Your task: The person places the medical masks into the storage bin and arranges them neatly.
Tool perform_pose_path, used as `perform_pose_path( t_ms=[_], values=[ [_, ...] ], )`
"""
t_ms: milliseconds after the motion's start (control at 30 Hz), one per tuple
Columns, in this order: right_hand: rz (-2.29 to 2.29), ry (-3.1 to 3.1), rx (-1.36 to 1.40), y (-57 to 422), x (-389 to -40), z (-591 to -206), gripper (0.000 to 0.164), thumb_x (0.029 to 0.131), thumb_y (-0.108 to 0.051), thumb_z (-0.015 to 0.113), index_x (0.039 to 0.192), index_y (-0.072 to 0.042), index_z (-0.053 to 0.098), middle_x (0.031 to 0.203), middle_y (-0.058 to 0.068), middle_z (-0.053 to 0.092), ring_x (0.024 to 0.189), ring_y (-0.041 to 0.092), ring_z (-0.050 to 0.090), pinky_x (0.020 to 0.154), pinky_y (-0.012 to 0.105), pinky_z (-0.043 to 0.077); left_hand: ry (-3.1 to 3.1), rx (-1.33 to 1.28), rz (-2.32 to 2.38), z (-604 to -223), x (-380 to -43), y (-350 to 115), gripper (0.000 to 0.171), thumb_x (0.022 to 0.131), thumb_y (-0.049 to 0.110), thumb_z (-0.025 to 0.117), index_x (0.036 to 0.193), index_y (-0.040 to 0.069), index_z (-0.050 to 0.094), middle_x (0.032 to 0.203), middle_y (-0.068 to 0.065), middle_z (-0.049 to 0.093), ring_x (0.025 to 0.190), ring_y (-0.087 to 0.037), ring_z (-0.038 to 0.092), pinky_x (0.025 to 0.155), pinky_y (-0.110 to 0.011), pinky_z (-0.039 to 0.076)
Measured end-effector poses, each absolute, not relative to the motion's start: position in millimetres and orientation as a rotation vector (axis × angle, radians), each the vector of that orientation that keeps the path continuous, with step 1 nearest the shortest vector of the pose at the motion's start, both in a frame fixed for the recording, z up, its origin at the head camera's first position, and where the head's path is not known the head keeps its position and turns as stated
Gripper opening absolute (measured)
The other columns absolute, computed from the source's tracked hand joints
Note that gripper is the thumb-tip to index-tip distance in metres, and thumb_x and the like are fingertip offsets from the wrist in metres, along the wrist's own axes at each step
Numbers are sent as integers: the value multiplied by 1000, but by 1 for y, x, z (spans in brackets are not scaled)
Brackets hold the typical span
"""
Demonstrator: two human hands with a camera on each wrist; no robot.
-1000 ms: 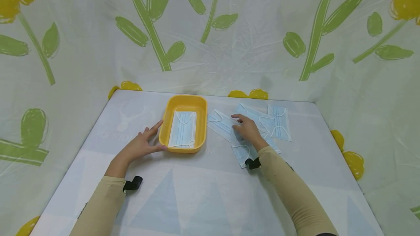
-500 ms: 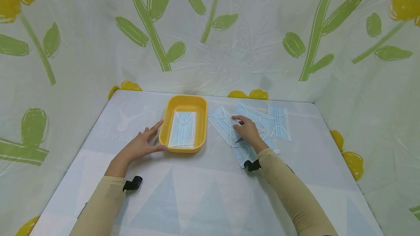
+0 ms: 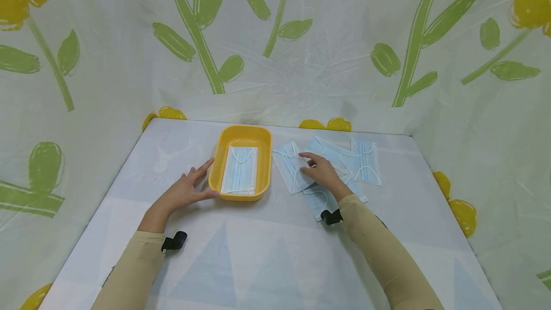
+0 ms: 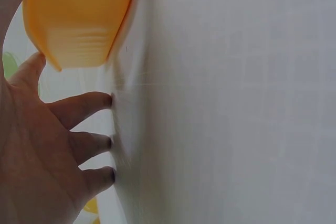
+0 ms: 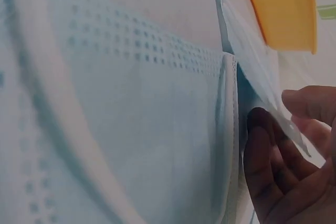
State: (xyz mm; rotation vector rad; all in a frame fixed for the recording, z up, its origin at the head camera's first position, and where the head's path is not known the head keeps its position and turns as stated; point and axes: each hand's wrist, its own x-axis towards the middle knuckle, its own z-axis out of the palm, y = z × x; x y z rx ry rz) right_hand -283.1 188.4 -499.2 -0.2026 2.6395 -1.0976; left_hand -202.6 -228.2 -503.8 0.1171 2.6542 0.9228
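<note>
My right hand point(image 3: 323, 174) pinches the edge of a light blue disposable face mask point(image 3: 289, 169) between thumb and fingers. In the right wrist view this mask point(image 5: 254, 64) tilts up at an angle, with fingertips beneath it and another mask point(image 5: 152, 108) lying flat in front. My left hand point(image 3: 182, 190) is spread at the left side of a yellow plastic tray point(image 3: 268, 171), thumb at its near corner and index finger at its rim. In the left wrist view the other fingers point(image 4: 89, 144) reach down to the table. One mask point(image 3: 239, 171) lies inside the tray.
More masks point(image 3: 366, 161) lie overlapping on the table right of the tray, some partly under my right hand and forearm. The pale table point(image 3: 258, 257) ends at a flower-printed curtain point(image 3: 327, 71) at the back and sides.
The mask in my right hand has turned from slanting to more upright in the head view, and its near end has swung left. The left hand and tray have stayed put.
</note>
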Motion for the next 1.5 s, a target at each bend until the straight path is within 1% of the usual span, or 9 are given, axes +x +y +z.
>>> perform_pose_path(
  t_ms=[67, 200, 333, 433, 533, 800, 1033, 1233, 1500],
  values=[
    [-1093, 2631, -206, 187, -285, -500, 50, 100, -25, 65, 149, -24, 54, 135, 17, 58, 113, 32, 57, 89, 42, 56, 2653, 115, 922, -503, -202, -228, 111, 78, 73, 72, 162, 45, 5, 169, -12, 17, 150, -57, 1, 106, -84, 8],
    [-1070, 2627, -188, 180, -292, -504, 48, 99, -25, 66, 146, -25, 57, 144, 16, 55, 122, 34, 55, 98, 48, 53, 2650, 107, 922, -502, -202, -228, 111, 78, 73, 72, 163, 45, 6, 169, -13, 17, 149, -58, 1, 106, -85, 8],
    [-1056, 2614, -164, 174, -296, -504, 46, 98, -22, 67, 143, -25, 60, 154, 12, 48, 131, 36, 50, 108, 52, 47, 2650, 106, 916, -501, -201, -227, 111, 78, 74, 72, 163, 44, 6, 169, -13, 17, 148, -59, 1, 105, -85, 9],
    [-1059, 2601, -168, 172, -296, -505, 46, 97, -18, 66, 142, -23, 61, 158, 10, 43, 136, 37, 46, 112, 54, 42, 2647, 108, 916, -501, -201, -228, 111, 78, 73, 72, 163, 44, 6, 169, -13, 16, 148, -60, 1, 105, -85, 9],
    [-1051, 2597, -186, 172, -297, -506, 46, 97, -16, 67, 142, -21, 61, 158, 11, 43, 137, 37, 46, 113, 54, 41, 2645, 106, 916, -500, -201, -227, 111, 78, 73, 72, 163, 44, 6, 169, -12, 16, 148, -59, 1, 105, -85, 9],
    [-1034, 2597, -163, 171, -295, -507, 47, 96, -19, 71, 142, -20, 61, 151, 11, 51, 130, 35, 51, 110, 51, 46, 2645, 90, 894, -500, -202, -227, 112, 77, 75, 71, 162, 45, 5, 169, -13, 17, 147, -62, 0, 104, -85, 10],
    [-1054, 2623, -168, 173, -292, -509, 46, 96, -18, 71, 141, -19, 61, 152, 12, 50, 136, 36, 48, 112, 52, 42, 2647, 110, 907, -500, -201, -228, 111, 78, 74, 71, 162, 45, 5, 169, -13, 18, 148, -60, 1, 105, -85, 9],
    [-1086, 2662, -197, 179, -291, -512, 45, 97, -16, 70, 141, -17, 61, 155, 11, 48, 139, 38, 47, 114, 52, 40, 2648, 120, 917, -501, -201, -229, 111, 79, 73, 72, 162, 46, 4, 169, -12, 17, 149, -58, 1, 106, -85, 9],
    [-1240, 2639, -120, 185, -290, -513, 46, 98, -16, 69, 143, -20, 59, 156, 8, 47, 141, 33, 44, 115, 50, 40, 2648, 121, 920, -501, -202, -228, 111, 78, 72, 72, 163, 44, 5, 169, -12, 16, 151, -55, 1, 107, -83, 8]
  ],
)
